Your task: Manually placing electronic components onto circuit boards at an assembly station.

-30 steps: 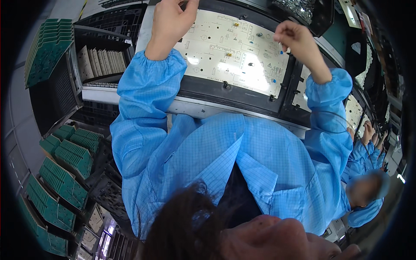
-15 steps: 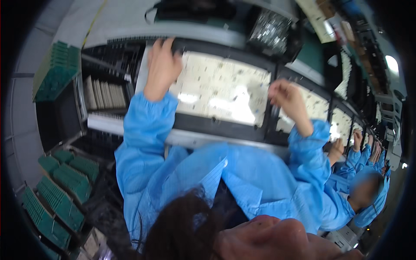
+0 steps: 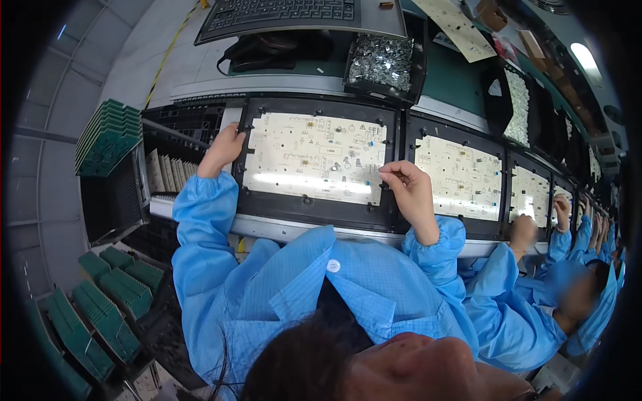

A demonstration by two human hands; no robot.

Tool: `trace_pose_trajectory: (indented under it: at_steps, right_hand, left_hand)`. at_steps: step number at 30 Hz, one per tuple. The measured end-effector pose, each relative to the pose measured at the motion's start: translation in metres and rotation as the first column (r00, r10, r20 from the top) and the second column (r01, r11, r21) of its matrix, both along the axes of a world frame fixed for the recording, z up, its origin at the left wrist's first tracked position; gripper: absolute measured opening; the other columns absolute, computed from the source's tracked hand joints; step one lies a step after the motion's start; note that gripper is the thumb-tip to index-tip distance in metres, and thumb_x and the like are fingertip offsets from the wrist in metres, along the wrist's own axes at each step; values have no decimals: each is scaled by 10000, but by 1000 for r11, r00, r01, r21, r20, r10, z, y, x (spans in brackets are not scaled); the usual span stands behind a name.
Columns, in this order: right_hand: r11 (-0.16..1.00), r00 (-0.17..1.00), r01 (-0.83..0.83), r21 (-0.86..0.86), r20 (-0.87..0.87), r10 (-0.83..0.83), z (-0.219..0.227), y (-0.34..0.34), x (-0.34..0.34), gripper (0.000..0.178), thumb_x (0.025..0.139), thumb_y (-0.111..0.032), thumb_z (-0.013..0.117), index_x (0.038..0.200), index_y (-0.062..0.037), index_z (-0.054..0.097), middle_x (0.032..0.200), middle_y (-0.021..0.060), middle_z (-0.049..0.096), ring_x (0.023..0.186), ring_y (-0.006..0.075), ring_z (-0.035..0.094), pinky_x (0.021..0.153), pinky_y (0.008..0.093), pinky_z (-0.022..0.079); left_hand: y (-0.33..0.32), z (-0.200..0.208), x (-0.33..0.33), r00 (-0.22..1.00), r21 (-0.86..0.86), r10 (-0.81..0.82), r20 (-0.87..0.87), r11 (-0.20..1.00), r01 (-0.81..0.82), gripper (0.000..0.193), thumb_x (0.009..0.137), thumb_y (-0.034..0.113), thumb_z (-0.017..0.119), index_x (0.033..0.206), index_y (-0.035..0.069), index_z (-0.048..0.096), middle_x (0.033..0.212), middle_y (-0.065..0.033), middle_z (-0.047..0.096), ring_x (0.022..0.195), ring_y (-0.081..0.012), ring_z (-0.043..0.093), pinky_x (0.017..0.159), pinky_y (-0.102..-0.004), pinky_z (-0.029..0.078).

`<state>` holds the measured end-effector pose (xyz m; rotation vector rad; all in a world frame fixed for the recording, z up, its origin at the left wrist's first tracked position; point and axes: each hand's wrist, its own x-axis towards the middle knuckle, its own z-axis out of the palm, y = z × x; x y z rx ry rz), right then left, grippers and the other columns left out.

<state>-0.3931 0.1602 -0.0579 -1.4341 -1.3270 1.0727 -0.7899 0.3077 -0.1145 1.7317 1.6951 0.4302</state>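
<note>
A cream circuit board [image 3: 314, 157] with small parts on it lies face up in a black frame [image 3: 321, 107] before me. At the frame's left side is my left hand [image 3: 225, 151], its fingers curled on the edge. My right hand [image 3: 411, 194] hovers at the board's right edge, thumb and forefinger pinched together. Whatever may be between those fingertips is too small to make out. Several small parts, some blue, stand on the board's right half.
More framed boards [image 3: 458, 177] continue in a row to the right, where co-workers in blue sit. Beyond the frame stands a black bin of shiny metal pieces [image 3: 381, 63], near a keyboard [image 3: 281, 17]. Green boards [image 3: 107, 144] are stacked at left.
My left hand has come down from the frame's upper left corner to its left side. Lower along the board's right edge is my right hand. The view has shifted and sharpened.
</note>
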Motion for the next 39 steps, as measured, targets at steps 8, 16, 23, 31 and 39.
trace_pose_trajectory:
  at_steps: [8,16,23,31,39]
  right_hand:
    - [999,998,5,32,58,-6,-36,-20,-4,49,905,7,620,951,13,637,816,25,634,708,67,542,639,219,447]
    - [965,965,-36,260,259,-34,-28,-20,-1,58,870,18,632,928,16,639,811,113,617,714,183,591,659,275,462]
    - [977,972,73,201,203,-115,-29,-23,7,48,877,2,642,925,7,649,833,111,646,749,213,619,678,296,482]
    - [978,974,37,203,213,-81,-31,-21,2,55,889,-4,649,941,10,658,835,71,653,754,130,591,692,246,468]
    - [966,968,113,232,194,-160,-40,-18,7,99,899,-12,649,990,7,684,868,49,669,767,99,586,722,233,481]
  left_hand:
    - [22,64,54,820,417,70,-567,883,213,329,901,112,596,1200,-22,577,1092,-257,609,1035,-416,588,897,-427,484]
    - [68,70,302,609,475,-237,-757,441,762,132,834,54,607,926,5,688,906,-164,679,879,-322,658,763,-397,529]
    - [121,37,318,750,455,-435,-498,605,653,116,766,27,615,834,7,707,832,-209,685,818,-381,683,728,-459,549]
    - [133,28,300,822,661,-444,-358,501,558,57,744,16,610,787,-10,638,809,-226,648,842,-400,655,726,-470,532]
    - [48,63,246,681,255,-607,-410,640,725,97,793,52,598,848,-5,654,835,-188,665,827,-356,657,725,-437,520]
